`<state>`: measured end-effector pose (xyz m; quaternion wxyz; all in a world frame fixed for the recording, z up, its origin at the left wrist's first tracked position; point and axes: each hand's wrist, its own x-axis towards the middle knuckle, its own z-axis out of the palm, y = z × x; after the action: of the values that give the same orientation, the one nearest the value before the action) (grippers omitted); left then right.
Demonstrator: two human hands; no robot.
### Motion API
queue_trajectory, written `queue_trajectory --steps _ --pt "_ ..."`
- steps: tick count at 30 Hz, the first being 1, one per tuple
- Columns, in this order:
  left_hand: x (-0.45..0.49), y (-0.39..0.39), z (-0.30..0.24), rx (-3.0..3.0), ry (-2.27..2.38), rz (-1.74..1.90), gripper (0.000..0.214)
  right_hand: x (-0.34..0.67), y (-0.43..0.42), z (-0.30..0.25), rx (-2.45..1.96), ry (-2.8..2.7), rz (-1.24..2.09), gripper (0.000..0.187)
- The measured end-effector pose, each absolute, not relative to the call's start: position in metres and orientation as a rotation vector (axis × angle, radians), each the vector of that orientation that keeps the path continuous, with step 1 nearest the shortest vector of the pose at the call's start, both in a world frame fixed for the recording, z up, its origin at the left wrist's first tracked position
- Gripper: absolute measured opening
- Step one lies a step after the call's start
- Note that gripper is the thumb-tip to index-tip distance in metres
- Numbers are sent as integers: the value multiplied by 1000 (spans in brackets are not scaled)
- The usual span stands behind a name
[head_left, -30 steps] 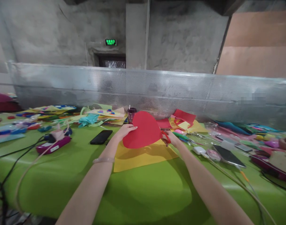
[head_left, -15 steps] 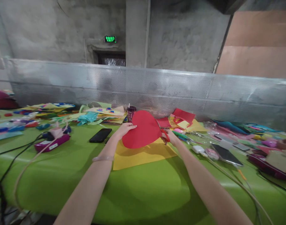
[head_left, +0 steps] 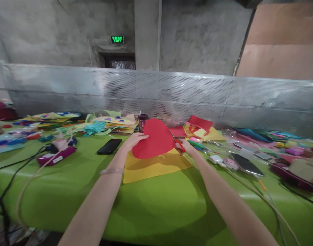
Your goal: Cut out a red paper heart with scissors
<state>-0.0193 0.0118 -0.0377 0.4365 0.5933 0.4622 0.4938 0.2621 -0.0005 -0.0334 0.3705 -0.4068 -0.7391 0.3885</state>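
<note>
Soft light is reflecting off the glossy green table (head_left: 161,208), while the rounded red paper sheet (head_left: 156,139) is casting a shadow on the flat yellow paper (head_left: 152,172). The rectangular green exit sign (head_left: 117,39) is glowing (the side edges are blurring).

Rounded red paper (head_left: 155,139) is held tilted; red-handled scissors (head_left: 176,140) sit at its right edge.

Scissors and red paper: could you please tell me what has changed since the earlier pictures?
The scissors show more blade along the right edge of the red paper. Nothing was grasped or let go: the left hand still holds the paper, the right hand the scissors. The yellow sheet stays below.
</note>
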Motion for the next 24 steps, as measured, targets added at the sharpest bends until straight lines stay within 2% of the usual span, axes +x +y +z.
queue_trajectory --steps 24 --pt "-18 13 -40 1485 1175 1228 26 264 5 -39 -1073 -1927 965 17"
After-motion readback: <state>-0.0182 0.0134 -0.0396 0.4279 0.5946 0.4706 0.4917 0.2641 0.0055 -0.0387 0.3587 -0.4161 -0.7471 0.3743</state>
